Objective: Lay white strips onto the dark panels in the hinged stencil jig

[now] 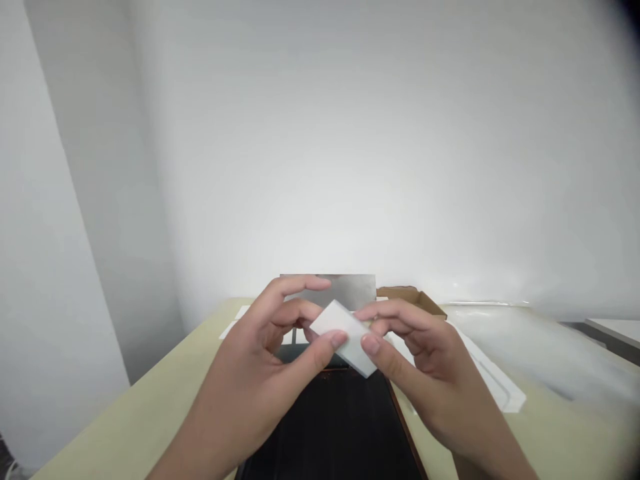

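A small flat white box-like piece (pixel 345 327) is held up, tilted, between my two hands. My left hand (pixel 270 353) pinches its left side, the thumb lying on the near face. On the other side my right hand (pixel 420 353) grips it, thumb on the lower right edge and fingers behind. What the piece is, I cannot make out. Beneath the hands lies a dark flat panel (pixel 335 427) with a reddish-brown edge. Behind them stands a grey metallic plate (pixel 350 287), partly covered by my left fingers.
An open brown cardboard box (pixel 420 301) sits at the back of the pale yellow table (pixel 165 387). White foam-like packaging (pixel 500 387) and a clear plastic sheet (pixel 545 340) lie to the right. A white wall (pixel 375 133) rises behind the table.
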The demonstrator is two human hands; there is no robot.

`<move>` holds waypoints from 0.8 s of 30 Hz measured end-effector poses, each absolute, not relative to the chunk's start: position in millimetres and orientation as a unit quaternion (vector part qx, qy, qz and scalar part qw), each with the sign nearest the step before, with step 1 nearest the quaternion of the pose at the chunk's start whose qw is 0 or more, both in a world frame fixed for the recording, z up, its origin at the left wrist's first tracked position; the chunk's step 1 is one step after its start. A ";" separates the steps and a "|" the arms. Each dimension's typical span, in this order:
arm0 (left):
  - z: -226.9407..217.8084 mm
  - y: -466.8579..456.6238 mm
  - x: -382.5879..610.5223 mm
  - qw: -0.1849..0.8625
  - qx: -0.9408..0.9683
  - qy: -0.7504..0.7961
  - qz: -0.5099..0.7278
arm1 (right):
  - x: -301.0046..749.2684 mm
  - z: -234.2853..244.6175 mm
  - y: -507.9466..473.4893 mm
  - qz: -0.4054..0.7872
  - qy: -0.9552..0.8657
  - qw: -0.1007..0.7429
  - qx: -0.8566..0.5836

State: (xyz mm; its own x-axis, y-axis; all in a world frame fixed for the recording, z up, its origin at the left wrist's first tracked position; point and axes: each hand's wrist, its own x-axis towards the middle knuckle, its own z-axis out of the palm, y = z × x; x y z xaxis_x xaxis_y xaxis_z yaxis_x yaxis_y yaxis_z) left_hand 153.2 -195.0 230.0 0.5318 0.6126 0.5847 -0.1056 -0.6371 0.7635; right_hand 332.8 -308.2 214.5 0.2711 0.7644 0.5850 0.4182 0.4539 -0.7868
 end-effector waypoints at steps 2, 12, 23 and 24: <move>229.4 -194.5 152.5 0.381 0.795 0.166 0.443 | 333.0 215.1 -307.1 0.151 -0.586 0.611 -0.510; 234.2 -195.3 157.2 0.398 0.772 0.169 0.465 | 338.9 209.5 -294.9 0.199 -0.574 0.634 -0.478; 239.5 -201.5 154.3 0.431 0.749 0.190 0.467 | 338.4 211.7 -299.6 0.200 -0.597 0.600 -0.494; 239.2 -198.9 153.2 0.429 0.754 0.184 0.462 | 338.8 211.3 -299.7 0.201 -0.596 0.601 -0.493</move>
